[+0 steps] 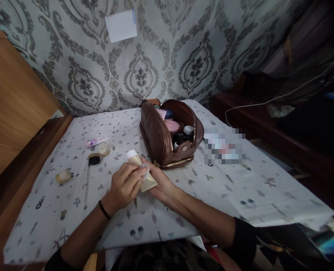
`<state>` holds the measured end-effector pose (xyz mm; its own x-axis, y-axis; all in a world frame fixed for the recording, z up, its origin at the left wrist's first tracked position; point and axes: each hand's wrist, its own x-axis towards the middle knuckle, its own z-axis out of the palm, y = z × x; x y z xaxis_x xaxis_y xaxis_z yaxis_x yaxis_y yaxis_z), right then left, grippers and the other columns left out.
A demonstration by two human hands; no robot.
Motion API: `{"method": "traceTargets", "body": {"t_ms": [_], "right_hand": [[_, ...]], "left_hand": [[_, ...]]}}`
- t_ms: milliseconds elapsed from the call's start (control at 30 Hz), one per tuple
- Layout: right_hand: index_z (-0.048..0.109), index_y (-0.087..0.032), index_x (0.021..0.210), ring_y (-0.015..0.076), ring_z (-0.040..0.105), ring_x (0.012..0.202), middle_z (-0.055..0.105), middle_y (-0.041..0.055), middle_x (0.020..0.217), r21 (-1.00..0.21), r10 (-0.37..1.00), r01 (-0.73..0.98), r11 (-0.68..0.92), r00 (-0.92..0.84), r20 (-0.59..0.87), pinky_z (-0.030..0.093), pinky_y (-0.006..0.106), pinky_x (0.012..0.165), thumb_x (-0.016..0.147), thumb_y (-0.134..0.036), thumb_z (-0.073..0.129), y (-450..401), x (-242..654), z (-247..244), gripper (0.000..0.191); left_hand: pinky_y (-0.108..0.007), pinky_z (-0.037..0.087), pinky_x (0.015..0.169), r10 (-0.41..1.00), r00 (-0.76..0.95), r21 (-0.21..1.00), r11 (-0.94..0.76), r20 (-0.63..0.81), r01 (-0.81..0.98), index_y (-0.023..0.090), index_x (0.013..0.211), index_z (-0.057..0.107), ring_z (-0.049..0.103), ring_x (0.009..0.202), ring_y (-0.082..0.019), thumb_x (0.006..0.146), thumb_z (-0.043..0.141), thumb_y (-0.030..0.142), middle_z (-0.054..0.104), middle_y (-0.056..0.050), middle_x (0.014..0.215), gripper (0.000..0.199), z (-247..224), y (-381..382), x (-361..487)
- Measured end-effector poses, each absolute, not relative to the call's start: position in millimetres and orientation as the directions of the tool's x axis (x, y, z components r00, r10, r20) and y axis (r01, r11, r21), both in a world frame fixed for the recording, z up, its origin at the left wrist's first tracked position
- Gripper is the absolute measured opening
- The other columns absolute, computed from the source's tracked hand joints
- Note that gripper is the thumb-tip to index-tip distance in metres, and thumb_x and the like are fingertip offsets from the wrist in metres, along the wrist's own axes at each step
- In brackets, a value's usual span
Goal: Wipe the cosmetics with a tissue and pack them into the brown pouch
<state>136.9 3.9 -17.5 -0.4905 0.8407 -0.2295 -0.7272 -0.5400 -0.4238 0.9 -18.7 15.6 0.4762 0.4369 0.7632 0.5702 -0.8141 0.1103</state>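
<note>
A cream-coloured tube (149,184) with a white cap is tilted between my two hands, in front of the bag. My right hand (161,184) holds the tube from its right side. The fingers of my left hand (126,183) are pressed round a small white tissue or wipe (146,171), which lies against the tube. Just beyond my hands stands a brown leather bag (157,135), unzipped, with jars and bottles inside, among them a pink lid (172,126) and a white lid (188,130).
On the left of the patterned white tabletop (113,222) lie a small pink and white tube (97,141), a round black item (94,159) and small yellowish containers (64,176). A wooden panel (17,94) rises at the left. Behind the table is a papered wall.
</note>
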Motion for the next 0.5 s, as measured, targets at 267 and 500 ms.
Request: {"method": "traceTargets", "body": {"t_ms": [267, 500], "right_hand": [[0.072, -0.016, 0.089, 0.0122, 0.064, 0.066, 0.073, -0.0009, 0.074, -0.465, 0.818, -0.674, -0.574, -0.492, -0.298, 0.051, 0.022, 0.065, 0.078, -0.039, 0.083, -7, 135, -5, 0.027], [0.074, -0.015, 0.088, 0.0109, 0.064, 0.066, 0.074, -0.0008, 0.076, -0.469, 0.852, -0.713, -0.521, -0.469, -0.234, 0.051, 0.021, 0.065, 0.059, -0.04, 0.096, -7, 137, -1, 0.044]], "left_hand": [[-0.032, 0.05, 0.083, 0.598, 0.197, 0.339, -0.662, 0.777, 0.669, 0.02, 0.115, 0.066, 0.062, 0.091, -0.019, 0.099, 0.052, 0.018, 0.064, -0.005, 0.096, 0.021, 22, -6, -16], [-0.029, 0.049, 0.08, 0.666, 0.188, 0.469, -0.67, 0.722, 0.576, 0.02, 0.111, 0.063, 0.061, 0.09, -0.017, 0.098, 0.054, 0.017, 0.064, -0.003, 0.096, 0.017, 24, -3, -17]]}}
